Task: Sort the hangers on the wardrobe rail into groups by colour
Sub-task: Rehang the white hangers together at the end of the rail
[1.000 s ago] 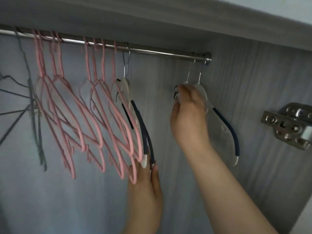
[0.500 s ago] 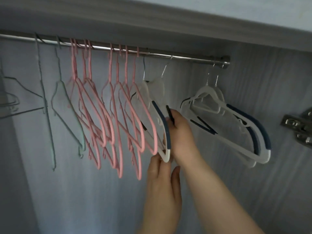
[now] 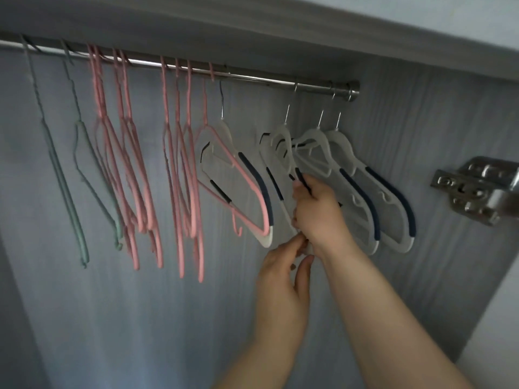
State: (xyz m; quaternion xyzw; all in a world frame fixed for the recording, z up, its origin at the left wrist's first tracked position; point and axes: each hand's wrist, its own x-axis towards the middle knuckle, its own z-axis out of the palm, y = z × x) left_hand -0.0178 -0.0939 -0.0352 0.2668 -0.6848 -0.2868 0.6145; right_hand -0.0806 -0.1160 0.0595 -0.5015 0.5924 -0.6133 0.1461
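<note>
We see the right hand [image 3: 318, 211] curled round a white plastic hanger with navy rubber grips [image 3: 280, 153] on the shiny steel rail [image 3: 252, 77]; left hand [image 3: 283, 273] fingertips pinch its lower end, beside thin pink hangers [image 3: 179, 169].

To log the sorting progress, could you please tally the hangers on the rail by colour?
Green hangers: 2
Pink hangers: 8, as best the blur allows
White hangers with navy pads: 4, one of them still among the pink
Total: 14
</note>
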